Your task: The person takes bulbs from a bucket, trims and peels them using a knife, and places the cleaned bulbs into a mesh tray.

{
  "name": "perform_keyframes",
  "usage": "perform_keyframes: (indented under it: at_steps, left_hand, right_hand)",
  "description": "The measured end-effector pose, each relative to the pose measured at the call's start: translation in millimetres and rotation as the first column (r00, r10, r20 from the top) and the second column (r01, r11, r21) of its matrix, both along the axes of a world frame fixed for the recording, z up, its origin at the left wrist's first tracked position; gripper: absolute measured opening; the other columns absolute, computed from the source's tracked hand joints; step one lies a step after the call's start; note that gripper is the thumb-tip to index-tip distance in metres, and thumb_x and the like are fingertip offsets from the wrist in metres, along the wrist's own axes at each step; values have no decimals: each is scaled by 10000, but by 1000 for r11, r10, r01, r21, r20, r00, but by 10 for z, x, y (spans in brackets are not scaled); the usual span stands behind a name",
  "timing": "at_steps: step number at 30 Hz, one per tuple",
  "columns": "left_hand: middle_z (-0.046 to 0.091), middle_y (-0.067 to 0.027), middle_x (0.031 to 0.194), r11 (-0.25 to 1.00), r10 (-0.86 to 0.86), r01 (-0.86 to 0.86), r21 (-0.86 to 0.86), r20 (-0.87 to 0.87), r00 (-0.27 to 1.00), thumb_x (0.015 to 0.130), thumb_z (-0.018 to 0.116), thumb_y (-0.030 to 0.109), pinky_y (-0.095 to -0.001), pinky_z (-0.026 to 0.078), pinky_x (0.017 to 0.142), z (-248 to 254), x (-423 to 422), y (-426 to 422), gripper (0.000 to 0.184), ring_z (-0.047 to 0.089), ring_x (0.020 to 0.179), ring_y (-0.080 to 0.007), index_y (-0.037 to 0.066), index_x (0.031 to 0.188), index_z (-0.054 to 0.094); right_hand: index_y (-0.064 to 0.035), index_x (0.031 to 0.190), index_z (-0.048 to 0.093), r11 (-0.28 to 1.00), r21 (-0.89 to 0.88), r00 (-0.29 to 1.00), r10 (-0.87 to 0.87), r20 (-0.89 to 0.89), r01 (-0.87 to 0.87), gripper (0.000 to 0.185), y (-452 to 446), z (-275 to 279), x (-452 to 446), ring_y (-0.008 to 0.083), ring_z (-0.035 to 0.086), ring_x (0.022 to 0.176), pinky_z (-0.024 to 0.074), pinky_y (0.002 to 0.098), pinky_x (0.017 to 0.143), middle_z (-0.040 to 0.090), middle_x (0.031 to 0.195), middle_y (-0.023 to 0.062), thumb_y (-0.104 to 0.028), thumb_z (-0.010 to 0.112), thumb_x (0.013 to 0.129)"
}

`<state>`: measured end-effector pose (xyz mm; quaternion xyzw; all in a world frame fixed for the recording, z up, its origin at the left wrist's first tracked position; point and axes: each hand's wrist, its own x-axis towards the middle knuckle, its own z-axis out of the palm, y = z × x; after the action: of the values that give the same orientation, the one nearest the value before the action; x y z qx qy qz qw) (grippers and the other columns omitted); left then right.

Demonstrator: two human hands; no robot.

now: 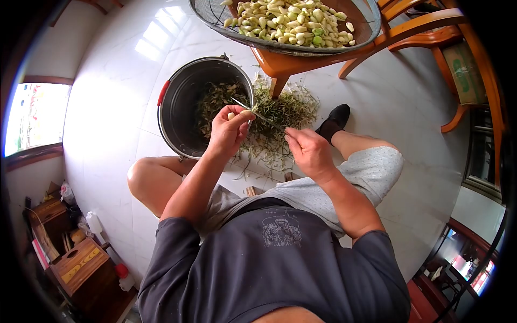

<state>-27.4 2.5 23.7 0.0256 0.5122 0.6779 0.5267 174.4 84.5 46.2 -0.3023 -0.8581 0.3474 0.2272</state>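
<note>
Grey all round its inner wall, the bucket (180,107) stands in front of me, tilted in my view, with a red grip (163,93) on its left side and dry trimmings inside. My left hand (229,131) is over the bucket's near right edge, thumb and fingers pressed together, pinching pale cloves (231,116) between them. My right hand (309,153) is to the right of the bucket and a little nearer me, its fingers curled in and closed on the end of a thin blade (271,120). I can't make out its handle under my fingers. The blade slants from there to my left hand, and its bright tip pokes out over the bucket, just past my fingertips.

Right beside the bucket, partly under my hands, a loose heap of green and straw-coloured peelings (288,107) spreads over the pale tiled floor (121,124). Beyond the bucket and to its right, a round mesh sieve (280,50) rests on an orange-brown wooden chair (283,63), with plenty of whitish cloves piled in it, a few tinged green. My knees are bent on the near side of the bucket, one to its left and one well to its right, and my dark shoe (339,115) is on the floor past the heap, right of the bucket.
</note>
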Motion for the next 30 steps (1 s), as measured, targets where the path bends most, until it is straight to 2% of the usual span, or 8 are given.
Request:
perform_keyframes:
  at_steps: [3, 8, 11, 17, 20, 24, 27, 30]
  left_hand:
    - [536, -9, 662, 999, 9, -8, 47, -24, 1000, 818, 658, 1, -150, 323, 385, -59, 11, -9, 168, 442, 470, -39, 57, 848, 502]
    - [486, 16, 625, 1000, 22, -22, 1, -101, 995, 815, 649, -10, -172, 301, 386, -15, 52, -1, 176, 404, 457, -41, 70, 817, 491]
    - [480, 21, 615, 1000, -7, 7, 1, -150, 989, 817, 645, -10, -176, 284, 384, -16, 61, -20, 170, 395, 455, -40, 71, 814, 496]
    - [477, 27, 615, 999, -26, 32, 31, -177, 984, 815, 652, -10, -179, 269, 378, -10, 51, -47, 154, 382, 450, -33, 60, 845, 519]
    - [499, 17, 627, 996, -48, 61, 58, -210, 977, 820, 661, 5, -177, 264, 377, 29, -19, -74, 146, 376, 449, -30, 52, 873, 535]
    - [564, -30, 679, 992, -74, 86, 93, -131, 989, 835, 667, 42, -174, 267, 372, 185, -73, -25, 144, 378, 445, -24, 31, 919, 550]
    - [598, -74, 727, 985, -96, 105, 139, -73, 993, 854, 653, 68, -170, 278, 366, 442, -4, 150, 151, 391, 445, -27, 11, 952, 554]
    - [593, -88, 729, 980, -119, 143, 137, -169, 978, 865, 647, 101, -165, 286, 361, 753, -12, 525, 181, 404, 445, -33, -8, 974, 551]
  right_hand:
    - [-52, 976, 660, 995, 96, 999, 19, 41, -23, 199, 5, -19, 1, 307, 587, 643, 482, 390, 573, 578, 707, 120, -89, 652, 781]
    - [-53, 976, 658, 976, 214, 997, 25, 79, -41, 218, -9, -20, -2, 298, 587, 650, 485, 390, 573, 564, 696, 110, -78, 660, 760]
    - [-50, 970, 658, 975, 218, 997, 26, 75, -42, 216, -2, -34, -4, 295, 589, 652, 485, 389, 571, 563, 695, 107, -79, 664, 756]
    - [-49, 949, 665, 989, 146, 996, -1, 92, -13, 174, 13, -148, 50, 319, 595, 658, 489, 404, 586, 580, 708, 129, -86, 627, 783]
    - [-43, 900, 664, 991, 118, 947, -99, 306, 66, 132, 183, -355, 247, 339, 603, 679, 491, 421, 606, 602, 727, 156, -115, 605, 807]
    - [-33, 805, 645, 983, 1, 966, -179, 184, 182, 156, 232, -133, 258, 369, 607, 706, 485, 428, 616, 620, 749, 187, -185, 616, 825]
    - [-26, 809, 639, 942, -223, 955, -205, 217, 253, 190, 257, -14, 199, 384, 595, 694, 468, 423, 604, 603, 713, 195, -212, 615, 837]
    - [12, 804, 633, 937, -241, 966, -228, 124, 252, 229, 332, 54, 192, 168, 484, 490, 416, 330, 525, 508, 543, 138, -209, 607, 857]
